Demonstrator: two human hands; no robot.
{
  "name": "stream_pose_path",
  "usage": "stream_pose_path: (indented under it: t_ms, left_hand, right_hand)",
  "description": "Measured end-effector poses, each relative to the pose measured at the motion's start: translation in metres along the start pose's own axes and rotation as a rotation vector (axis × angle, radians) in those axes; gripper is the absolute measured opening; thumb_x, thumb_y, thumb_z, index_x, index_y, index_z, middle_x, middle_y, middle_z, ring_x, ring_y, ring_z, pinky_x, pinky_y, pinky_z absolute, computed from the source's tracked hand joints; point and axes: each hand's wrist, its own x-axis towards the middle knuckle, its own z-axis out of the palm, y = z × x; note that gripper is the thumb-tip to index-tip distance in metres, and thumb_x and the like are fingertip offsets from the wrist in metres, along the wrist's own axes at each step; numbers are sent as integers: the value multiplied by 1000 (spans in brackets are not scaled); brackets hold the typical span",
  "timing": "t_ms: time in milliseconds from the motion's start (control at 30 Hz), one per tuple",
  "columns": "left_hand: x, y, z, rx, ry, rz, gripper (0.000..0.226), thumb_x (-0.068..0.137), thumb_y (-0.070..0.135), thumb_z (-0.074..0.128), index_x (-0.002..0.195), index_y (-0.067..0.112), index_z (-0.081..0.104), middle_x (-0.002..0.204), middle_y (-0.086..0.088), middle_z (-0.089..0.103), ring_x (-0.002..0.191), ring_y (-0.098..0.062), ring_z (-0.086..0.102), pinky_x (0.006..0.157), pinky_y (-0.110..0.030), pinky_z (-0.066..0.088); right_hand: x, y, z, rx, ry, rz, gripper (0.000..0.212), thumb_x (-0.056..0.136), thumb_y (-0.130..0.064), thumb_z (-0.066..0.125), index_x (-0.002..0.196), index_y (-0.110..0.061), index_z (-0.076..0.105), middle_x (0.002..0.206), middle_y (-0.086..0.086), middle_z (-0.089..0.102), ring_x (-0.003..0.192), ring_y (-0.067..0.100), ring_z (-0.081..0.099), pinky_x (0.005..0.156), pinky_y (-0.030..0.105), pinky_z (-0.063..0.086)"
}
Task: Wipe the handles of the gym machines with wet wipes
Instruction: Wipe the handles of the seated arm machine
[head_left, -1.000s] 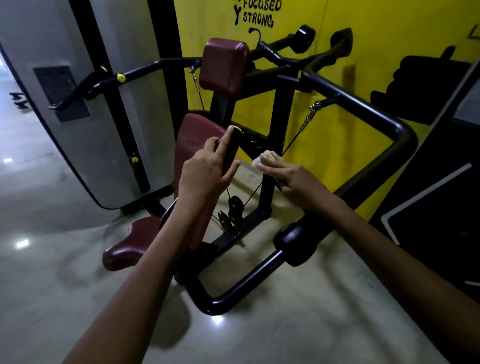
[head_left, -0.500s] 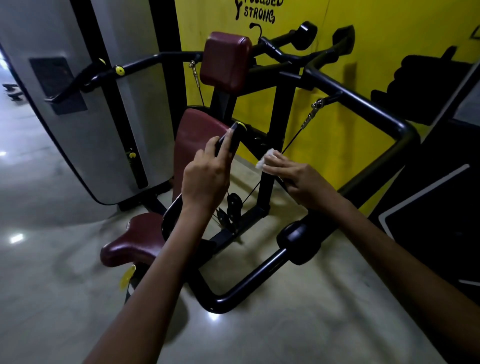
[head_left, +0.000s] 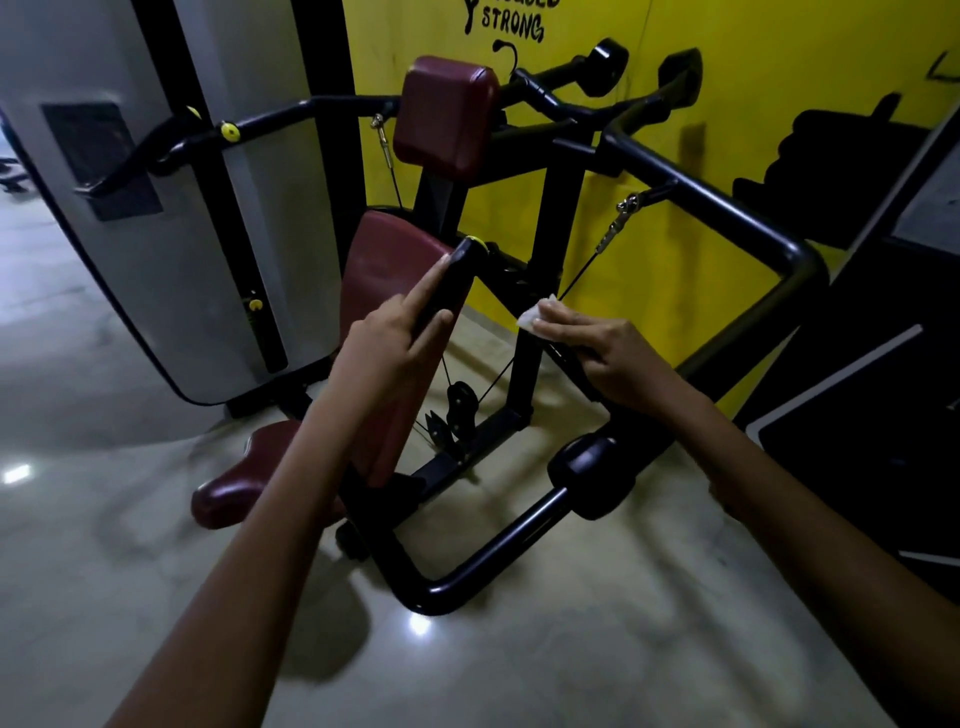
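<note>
Both hands on the black handles of a maroon-padded gym machine (head_left: 550, 218)

The left hand (head_left: 389, 348) grasps the near handle (head_left: 449, 283), forefinger straight along it, thumb hooked beneath; the right hand (head_left: 608, 358) presses a white wet wipe (head_left: 535, 316) onto the other handle (head_left: 569, 364), fingers curled over both; yellow wall (head_left: 753, 47) behind.

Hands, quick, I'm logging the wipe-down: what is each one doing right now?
Left hand: grips the black handle, index finger straight along it.
Right hand: presses a white wet wipe onto a dark bar.
</note>
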Motion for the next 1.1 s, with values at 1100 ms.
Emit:
stream_pose_path:
  t_ms: [1100]
  left_hand:
    - [-20,16,6,163,176,-88,55,98,44,36,149,34,18,94,-16,58,78,-38,62,60,-33,35]
  right_hand:
    - [-22,4,4,-300,-119,-152,47,87,10,51,128,-11,54,144,3,41,140,22,25,105,40,40]
